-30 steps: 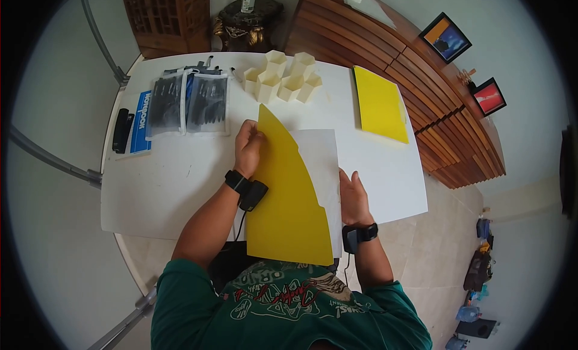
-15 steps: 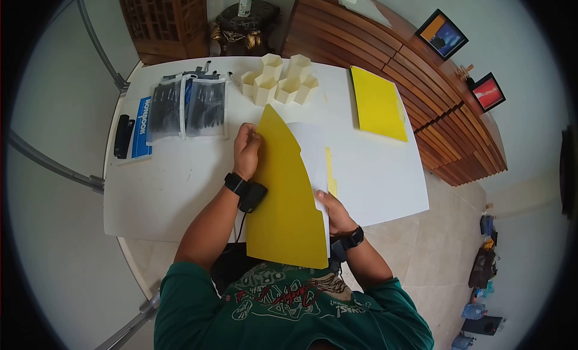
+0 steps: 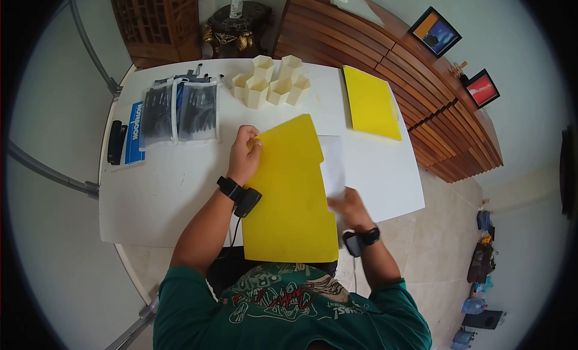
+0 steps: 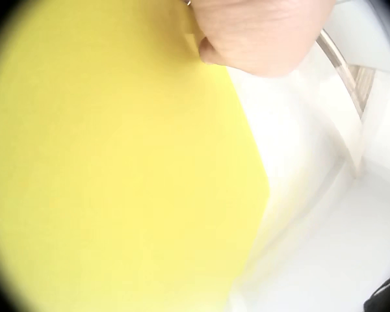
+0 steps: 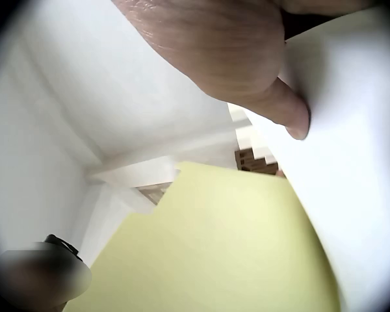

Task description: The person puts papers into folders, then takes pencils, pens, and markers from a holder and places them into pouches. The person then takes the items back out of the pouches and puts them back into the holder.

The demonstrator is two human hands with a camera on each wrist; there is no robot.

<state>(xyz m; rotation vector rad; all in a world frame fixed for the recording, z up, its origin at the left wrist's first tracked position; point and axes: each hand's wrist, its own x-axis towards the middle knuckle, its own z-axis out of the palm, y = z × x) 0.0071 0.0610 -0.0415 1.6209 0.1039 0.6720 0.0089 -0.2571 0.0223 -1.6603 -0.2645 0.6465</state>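
A yellow file folder (image 3: 289, 193) stands tilted up in front of the body, its tabbed edge to the right. My left hand (image 3: 244, 157) grips its upper left edge, thumb on the near face; the left wrist view shows the thumb tip at the edge of the yellow cover (image 4: 130, 162). White paper (image 3: 333, 160) juts out past the folder's right side. My right hand (image 3: 354, 210) holds this paper by its right edge. In the right wrist view the thumb (image 5: 292, 117) lies on the white sheet (image 5: 361, 162), with the other fingers mostly hidden behind it.
On the white table (image 3: 162, 211), hexagonal cream holders (image 3: 256, 94) stand at the back. Mesh pouches (image 3: 198, 112), a blue notebook (image 3: 134, 133) and a black stapler (image 3: 115, 142) lie at left. Another yellow folder (image 3: 373, 106) lies at the back right, beside a wooden cabinet (image 3: 445, 127).
The folder's front cover has turned to face the head camera more fully. My right hand has shifted a little right and up, with the white paper sticking out farther. The left hand keeps its grip.
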